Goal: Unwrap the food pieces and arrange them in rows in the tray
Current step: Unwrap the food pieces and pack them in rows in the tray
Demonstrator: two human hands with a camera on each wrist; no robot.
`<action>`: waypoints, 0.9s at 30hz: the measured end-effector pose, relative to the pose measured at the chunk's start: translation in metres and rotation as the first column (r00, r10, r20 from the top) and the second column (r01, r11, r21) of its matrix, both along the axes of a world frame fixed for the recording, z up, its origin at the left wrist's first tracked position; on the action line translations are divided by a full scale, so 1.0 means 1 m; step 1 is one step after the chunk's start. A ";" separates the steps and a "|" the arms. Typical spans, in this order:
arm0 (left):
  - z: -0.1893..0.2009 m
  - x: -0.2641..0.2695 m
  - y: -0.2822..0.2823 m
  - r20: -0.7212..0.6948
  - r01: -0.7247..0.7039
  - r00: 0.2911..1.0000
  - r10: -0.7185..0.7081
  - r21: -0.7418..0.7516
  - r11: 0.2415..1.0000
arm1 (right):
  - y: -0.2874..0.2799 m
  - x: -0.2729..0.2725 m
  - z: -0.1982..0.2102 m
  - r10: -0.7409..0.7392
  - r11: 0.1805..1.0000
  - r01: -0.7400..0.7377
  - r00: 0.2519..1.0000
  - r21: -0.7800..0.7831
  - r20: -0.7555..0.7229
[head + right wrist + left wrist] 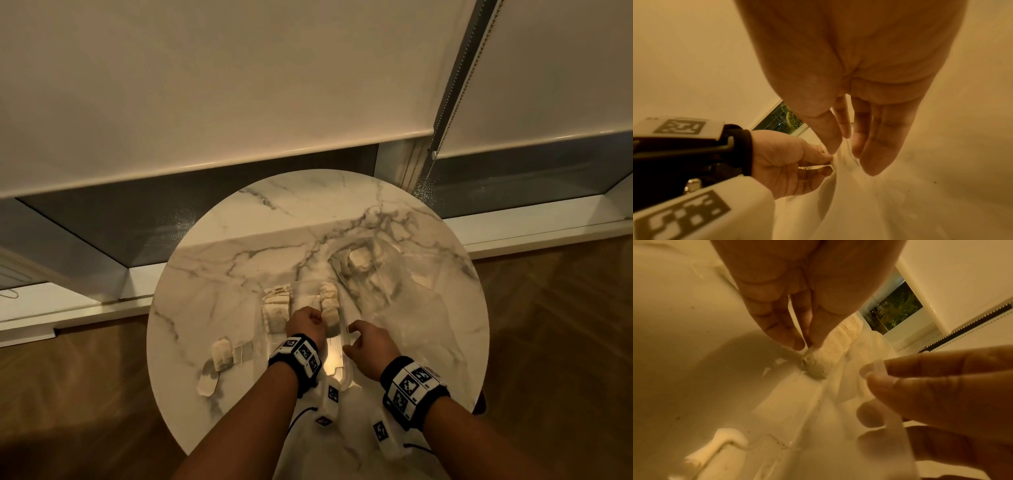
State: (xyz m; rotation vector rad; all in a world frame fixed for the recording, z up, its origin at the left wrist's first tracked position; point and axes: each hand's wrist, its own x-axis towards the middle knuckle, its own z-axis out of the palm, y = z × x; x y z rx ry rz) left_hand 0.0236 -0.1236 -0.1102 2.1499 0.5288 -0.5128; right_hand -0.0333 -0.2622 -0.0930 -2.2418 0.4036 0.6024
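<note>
Left grip: left hand pinches a food piece by its top, setting it in the tray.
Right grip: right hand pinches the tray's rim.
Handling: likely light, soft, crumbly; hold gently by the sides.
Place: tray on the desk.

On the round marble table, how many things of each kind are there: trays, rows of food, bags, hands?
Clear plastic tray: 1
Rows of pale food pieces in it: 2
Clear plastic bag: 1
Hands, left hand and right hand: 2
Total: 6
</note>
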 end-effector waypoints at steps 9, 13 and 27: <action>0.002 0.007 -0.012 0.061 -0.037 0.997 0.036 0.025 0.999 | -0.002 -0.001 0.002 -0.001 1.000 0.001 1.000 0.007 -0.004; 0.002 0.009 -0.011 0.042 -0.054 0.998 0.053 0.019 0.998 | -0.002 0.001 0.002 0.004 1.000 -0.004 1.000 0.003 -0.003; 0.001 0.016 -0.010 0.017 -0.092 0.996 0.093 -0.011 0.996 | 0.000 0.002 0.004 -0.004 1.000 0.004 1.000 0.009 -0.012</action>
